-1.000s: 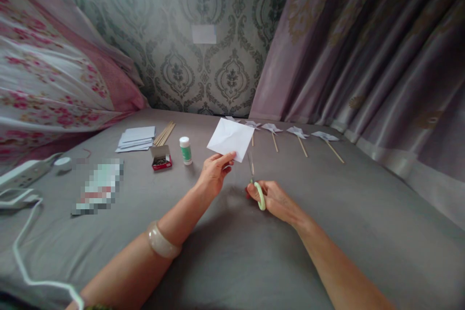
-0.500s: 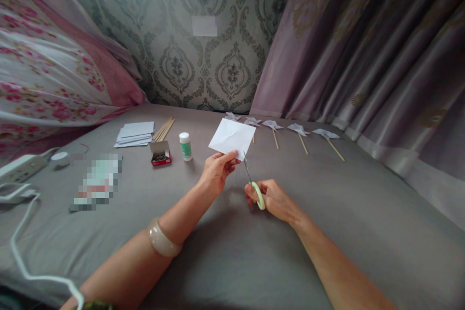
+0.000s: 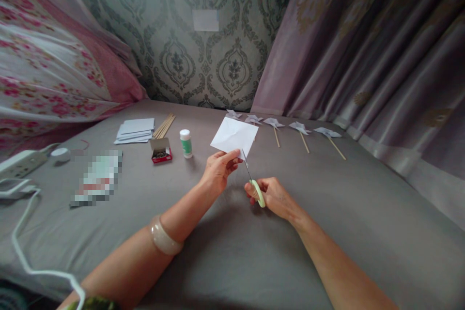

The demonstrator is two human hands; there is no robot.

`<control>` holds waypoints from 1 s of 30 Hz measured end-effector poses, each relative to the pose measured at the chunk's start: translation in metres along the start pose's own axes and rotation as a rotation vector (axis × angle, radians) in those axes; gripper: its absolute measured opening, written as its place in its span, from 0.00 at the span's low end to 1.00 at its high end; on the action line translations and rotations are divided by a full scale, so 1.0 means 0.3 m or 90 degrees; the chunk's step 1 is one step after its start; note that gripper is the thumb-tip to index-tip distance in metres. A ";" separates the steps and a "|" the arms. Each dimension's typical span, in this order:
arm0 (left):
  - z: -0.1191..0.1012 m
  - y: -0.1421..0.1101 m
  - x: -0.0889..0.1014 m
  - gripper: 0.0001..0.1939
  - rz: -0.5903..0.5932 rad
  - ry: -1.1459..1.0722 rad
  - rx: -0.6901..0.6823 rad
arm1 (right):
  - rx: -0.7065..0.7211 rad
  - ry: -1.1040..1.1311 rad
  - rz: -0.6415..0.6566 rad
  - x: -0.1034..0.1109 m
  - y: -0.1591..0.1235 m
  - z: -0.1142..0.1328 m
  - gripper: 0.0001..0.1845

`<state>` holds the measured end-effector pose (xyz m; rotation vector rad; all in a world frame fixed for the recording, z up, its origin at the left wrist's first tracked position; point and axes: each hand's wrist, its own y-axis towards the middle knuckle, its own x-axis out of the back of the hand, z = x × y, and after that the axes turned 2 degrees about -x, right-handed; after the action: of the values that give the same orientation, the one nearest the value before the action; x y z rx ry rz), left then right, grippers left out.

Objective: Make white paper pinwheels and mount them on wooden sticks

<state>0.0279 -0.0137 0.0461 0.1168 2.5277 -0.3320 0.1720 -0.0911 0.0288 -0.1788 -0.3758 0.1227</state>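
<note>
A square sheet of white paper with faint creases is pinched at its near corner by my left hand, thumb on top. My right hand grips scissors by their pale green handles. The blades meet the paper's near corner, just right of my left thumb; how far they have cut in I cannot tell. Beyond the sheet, several paper pinwheels on wooden sticks lie in a row, the leftmost ones partly covered by it.
At left are a stack of white paper, wooden sticks, an open red box of small metal pieces and a white-and-green bottle. A power strip with a white cable lies at far left. Curtains hang at right.
The paper and scissors have shifted very slightly, and the view has tilted a little. Both hands keep the same grips.
</note>
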 end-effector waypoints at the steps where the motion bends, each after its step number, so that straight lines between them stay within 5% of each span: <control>1: 0.000 -0.001 0.000 0.13 0.002 0.000 -0.001 | 0.000 -0.001 0.000 0.000 0.000 0.001 0.28; 30: 0.008 -0.002 -0.001 0.11 -0.002 -0.009 -0.021 | 0.000 -0.006 -0.046 -0.007 0.010 0.002 0.28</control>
<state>0.0294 -0.0149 0.0446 0.0969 2.5179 -0.2915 0.1696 -0.0885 0.0280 -0.1644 -0.3905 0.0523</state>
